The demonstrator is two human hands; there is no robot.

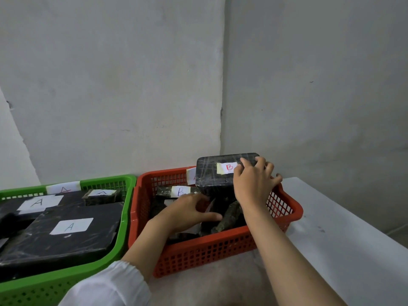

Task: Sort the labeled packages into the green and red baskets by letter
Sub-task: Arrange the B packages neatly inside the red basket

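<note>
A black wrapped package with a red "B" label (212, 173) stands tilted at the back of the red basket (212, 250). My right hand (254, 182) grips its right end, fingers curled over the top edge. My left hand (189, 208) reaches into the red basket and rests on the dark packages there, fingers hidden among them. Another "B" package (176, 192) lies at the basket's back left. The green basket (125, 217) on the left holds black packages labelled "A" (70, 226).
Both baskets sit side by side on a grey table (331, 228) against a white wall. A corner of the wall rises behind the red basket. Bare table surface lies to the right of the red basket.
</note>
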